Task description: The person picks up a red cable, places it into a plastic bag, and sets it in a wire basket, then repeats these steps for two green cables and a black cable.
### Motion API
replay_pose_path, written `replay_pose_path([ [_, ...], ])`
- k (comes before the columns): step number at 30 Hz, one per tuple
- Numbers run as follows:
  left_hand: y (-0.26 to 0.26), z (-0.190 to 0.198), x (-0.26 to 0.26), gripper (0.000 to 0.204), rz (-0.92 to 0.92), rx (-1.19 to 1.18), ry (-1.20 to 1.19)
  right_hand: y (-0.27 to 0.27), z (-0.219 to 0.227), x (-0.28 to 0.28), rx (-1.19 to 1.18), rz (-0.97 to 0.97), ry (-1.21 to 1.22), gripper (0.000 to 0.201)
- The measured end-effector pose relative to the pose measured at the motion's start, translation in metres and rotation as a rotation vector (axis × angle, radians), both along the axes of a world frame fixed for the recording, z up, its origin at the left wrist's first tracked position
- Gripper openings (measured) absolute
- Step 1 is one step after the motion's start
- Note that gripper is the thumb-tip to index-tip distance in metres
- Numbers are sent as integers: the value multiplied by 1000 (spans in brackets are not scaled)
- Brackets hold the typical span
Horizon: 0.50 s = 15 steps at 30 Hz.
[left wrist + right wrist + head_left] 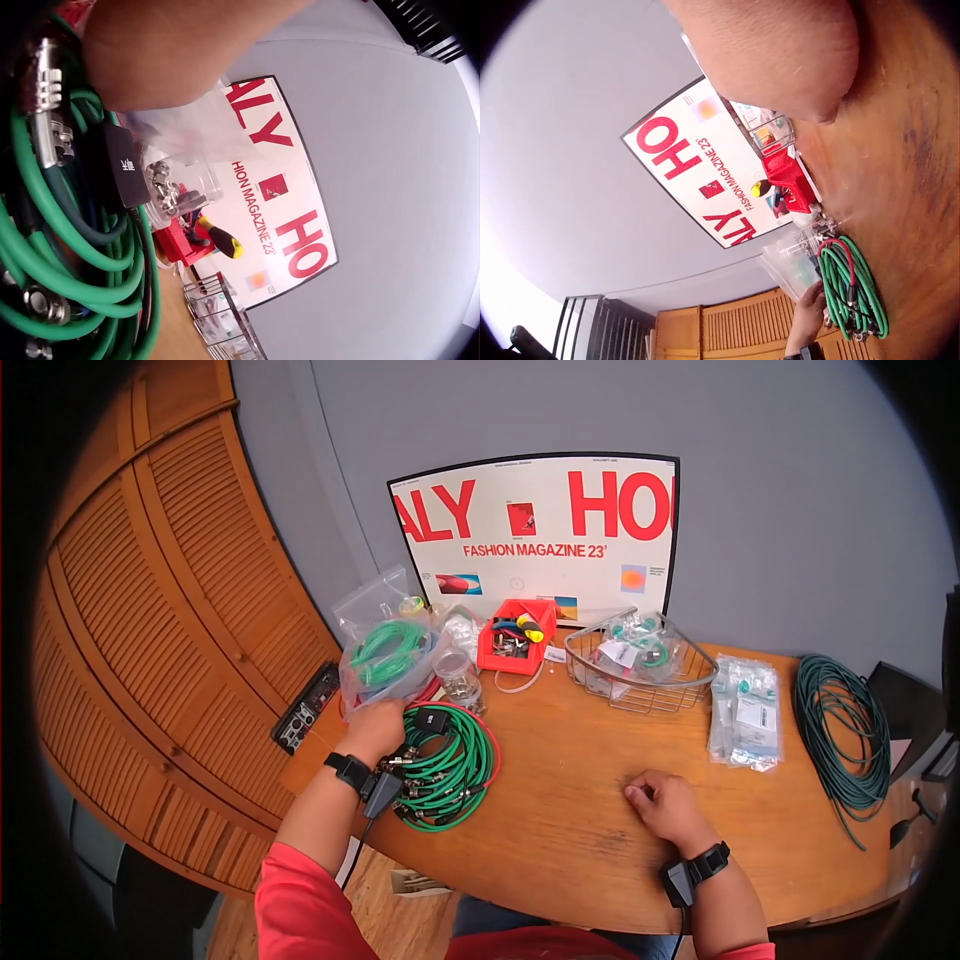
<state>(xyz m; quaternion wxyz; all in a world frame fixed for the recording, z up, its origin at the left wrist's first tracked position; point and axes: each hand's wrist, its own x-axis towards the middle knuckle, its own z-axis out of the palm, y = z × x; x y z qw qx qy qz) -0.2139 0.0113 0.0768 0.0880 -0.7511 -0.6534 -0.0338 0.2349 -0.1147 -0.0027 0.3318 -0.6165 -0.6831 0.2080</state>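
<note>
My left hand point(376, 731) is at the lower edge of a clear plastic bag point(385, 660) holding green cable; its fingertips are hidden, so its hold cannot be told. Right beside it lies a coiled bundle of green cables point(450, 770) with metal connectors and a black box-shaped piece point(431, 720). In the left wrist view the cables point(82, 262) fill the left side, below the hand point(172, 52). My right hand point(668, 807) rests on the table point(560, 780), fingers loosely curled, with nothing seen in it. The right wrist view shows that hand point(780, 60) over the wood.
Behind the cables stand a clear jar point(460, 685) of metal connectors and a red bin point(515, 637) with tools. A wire basket point(640, 685) holds bagged items. Plastic packets point(746, 712) and a dark green cable coil point(842, 735) lie right. A monitor point(540, 520) stands at the back.
</note>
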Motion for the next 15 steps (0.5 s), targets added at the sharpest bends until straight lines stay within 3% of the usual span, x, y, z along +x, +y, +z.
replay_pose_path([
  [6, 24, 1, -5, 24, 0, -89, 116, 0, -2, 3, 6, 11, -5, 20],
  [15, 24, 5, -5, 20, -40, -110, -24, -3, 0, 7, 18, 52, -8, 20],
])
